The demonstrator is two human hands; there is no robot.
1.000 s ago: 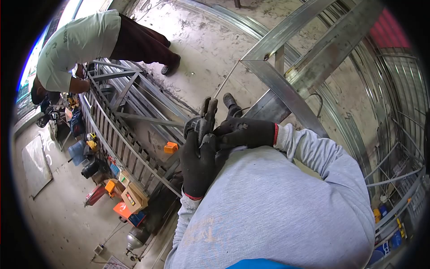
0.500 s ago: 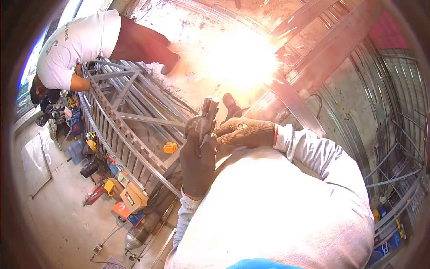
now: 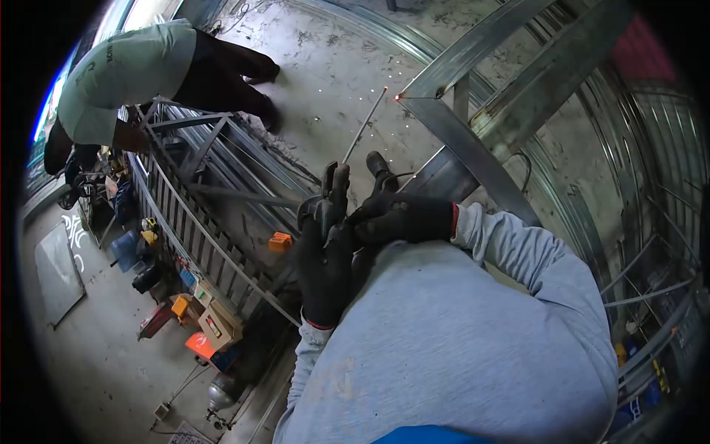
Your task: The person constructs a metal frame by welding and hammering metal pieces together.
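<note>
My left hand (image 3: 324, 270), in a dark glove, is wrapped around a welding electrode holder (image 3: 339, 189). The gloved right hand (image 3: 407, 220) is closed against the holder's side, its fingertips partly hidden behind it. From the jaws a thin welding electrode (image 3: 364, 127) slants up and away, its tip glowing. Just right of that tip, a small red-hot spot marks the corner of a steel frame (image 3: 462, 137), a short gap from the rod. Tiny bright sparks dot the floor around the rod.
A bent-over co-worker (image 3: 133, 70) stands at upper left by a long truss-like steel frame (image 3: 214, 240). An orange object (image 3: 280, 242) lies near my left hand. Toolboxes (image 3: 220, 324) and a gas cylinder (image 3: 223, 391) sit at lower left. Metal channels (image 3: 629, 163) line the right.
The blinding arc and spark shower have gone out, and the scene is darker. The electrode and frame corner now show, apart from each other. Both hands have barely moved.
</note>
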